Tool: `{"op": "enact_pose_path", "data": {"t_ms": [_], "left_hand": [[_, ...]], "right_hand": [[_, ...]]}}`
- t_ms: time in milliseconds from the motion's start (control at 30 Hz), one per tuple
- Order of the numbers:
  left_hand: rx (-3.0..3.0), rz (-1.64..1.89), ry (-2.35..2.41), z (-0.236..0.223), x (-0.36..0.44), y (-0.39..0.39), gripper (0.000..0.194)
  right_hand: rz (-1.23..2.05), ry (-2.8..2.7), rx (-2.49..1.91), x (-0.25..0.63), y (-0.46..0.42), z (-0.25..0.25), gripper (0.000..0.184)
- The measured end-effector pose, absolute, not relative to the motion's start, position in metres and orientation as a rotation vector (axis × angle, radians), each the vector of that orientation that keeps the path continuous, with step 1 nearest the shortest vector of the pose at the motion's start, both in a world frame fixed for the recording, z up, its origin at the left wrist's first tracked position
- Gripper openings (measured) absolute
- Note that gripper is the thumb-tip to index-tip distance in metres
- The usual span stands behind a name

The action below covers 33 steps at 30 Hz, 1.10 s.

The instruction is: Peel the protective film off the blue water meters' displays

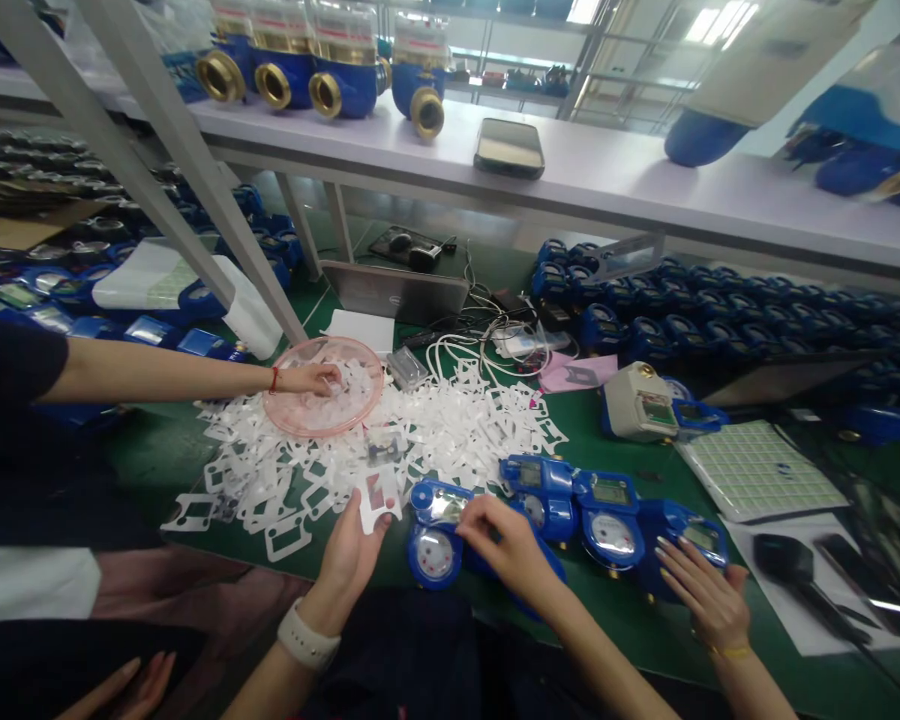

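My left hand (352, 555), with a white watch at its wrist, holds up a white cut-out label (379, 498) between thumb and fingers. My right hand (506, 545) is closed in a pinch at the right edge of a blue water meter (433, 558) with a small display and a round dial. Whatever its fingertips hold, if anything, is hidden. Other blue meters (611, 520) stand to the right, one partly under my right forearm. Loose white labels (457, 430) lie in a heap behind both hands.
A co-worker's hand (311, 380) reaches into a pink basket (322, 432) of labels at left. Another person's hand (709, 600) rests on a meter at right. Behind are a laptop (394, 293), cables (465, 350) and a shelf (592, 170); a scanner (787, 565) lies at right.
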<state>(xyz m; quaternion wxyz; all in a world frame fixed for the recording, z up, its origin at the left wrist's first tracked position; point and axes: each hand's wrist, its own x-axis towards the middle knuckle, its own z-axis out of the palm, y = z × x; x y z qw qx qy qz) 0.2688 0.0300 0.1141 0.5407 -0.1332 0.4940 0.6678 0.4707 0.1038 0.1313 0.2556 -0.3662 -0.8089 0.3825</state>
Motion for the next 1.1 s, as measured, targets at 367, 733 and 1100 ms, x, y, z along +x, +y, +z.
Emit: {"op": "enact_pose_path", "data": {"t_ms": [367, 733, 1100], "left_hand": [[1.651, 1.068, 1.652, 0.102, 0.285, 0.008, 0.049], [2.375, 0.839, 1.595, 0.105, 0.289, 0.014, 0.063], [2.347, 1.117, 1.637, 0.113, 0.277, 0.017, 0.055]], "right_hand": [[1.806, -1.356, -1.413, 0.45, 0.087, 0.12, 0.034], [1.308, -1.644, -1.491, 0.463, 0.077, 0.114, 0.027], [1.09, -1.977, -1.23, 0.456, 0.075, 0.143, 0.022]]}}
